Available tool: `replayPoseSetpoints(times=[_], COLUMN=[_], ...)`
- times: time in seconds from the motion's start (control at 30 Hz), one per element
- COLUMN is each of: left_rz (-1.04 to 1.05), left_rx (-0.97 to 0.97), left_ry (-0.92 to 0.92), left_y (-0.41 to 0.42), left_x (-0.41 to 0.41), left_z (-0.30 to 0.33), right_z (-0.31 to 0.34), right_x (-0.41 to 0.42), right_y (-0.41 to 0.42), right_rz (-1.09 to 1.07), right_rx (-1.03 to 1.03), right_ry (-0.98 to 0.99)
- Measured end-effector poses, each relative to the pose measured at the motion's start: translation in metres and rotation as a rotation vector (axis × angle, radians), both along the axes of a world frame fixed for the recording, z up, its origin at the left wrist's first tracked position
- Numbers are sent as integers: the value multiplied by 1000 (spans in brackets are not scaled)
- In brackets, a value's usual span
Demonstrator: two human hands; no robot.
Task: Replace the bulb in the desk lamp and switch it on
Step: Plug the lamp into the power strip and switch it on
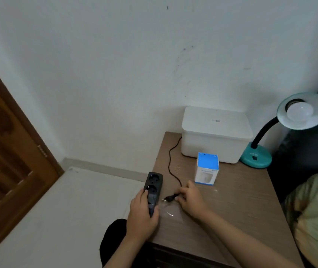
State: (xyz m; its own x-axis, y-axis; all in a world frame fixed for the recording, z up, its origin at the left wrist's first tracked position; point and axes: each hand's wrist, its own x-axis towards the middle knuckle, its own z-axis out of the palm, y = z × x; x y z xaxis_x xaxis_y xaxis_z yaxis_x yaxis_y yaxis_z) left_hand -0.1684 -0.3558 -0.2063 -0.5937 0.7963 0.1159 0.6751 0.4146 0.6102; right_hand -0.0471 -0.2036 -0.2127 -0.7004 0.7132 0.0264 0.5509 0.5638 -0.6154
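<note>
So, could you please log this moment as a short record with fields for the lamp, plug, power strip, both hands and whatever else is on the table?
lamp: teal desk lamp at table's far right, white bulb in shade, unlit
plug: black plug pinched by right hand, prongs toward strip, not inserted
power strip: black power strip at table's left edge, gripped by left hand
cord: black cord runs back behind the white box
other items: white lidded box; blue-and-white bulb carton, upright
surface: wooden table
</note>
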Motion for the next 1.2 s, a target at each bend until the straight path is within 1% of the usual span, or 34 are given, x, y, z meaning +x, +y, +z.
replayPoseSetpoints(times=[0.13,0.27,0.4,0.5,0.67,0.77,0.9,1.2], left_rz=[20,42,46,42,43,42,42,41], left_rx=[25,54,73,81,100,98,100,103], left_ry=[34,49,61,67,76,77,76,91], left_y=[-1,0,-1,-1,-1,-1,0,0], left_x=[2,3,3,3,2,2,2,1], left_z=[-4,-8,-9,-10,-12,-13,-12,-15], right_z=[9,34,58,71,83,83,84,90], right_x=[4,-1,-21,-40,-71,-83,-96,-115], right_y=[5,10,19,26,30,30,27,29], right_rz=[71,54,139,235,425,538,631,710], right_rx=[29,58,165,268,429,482,541,606], right_ry=[68,124,137,41,-239,-345,-440,-523])
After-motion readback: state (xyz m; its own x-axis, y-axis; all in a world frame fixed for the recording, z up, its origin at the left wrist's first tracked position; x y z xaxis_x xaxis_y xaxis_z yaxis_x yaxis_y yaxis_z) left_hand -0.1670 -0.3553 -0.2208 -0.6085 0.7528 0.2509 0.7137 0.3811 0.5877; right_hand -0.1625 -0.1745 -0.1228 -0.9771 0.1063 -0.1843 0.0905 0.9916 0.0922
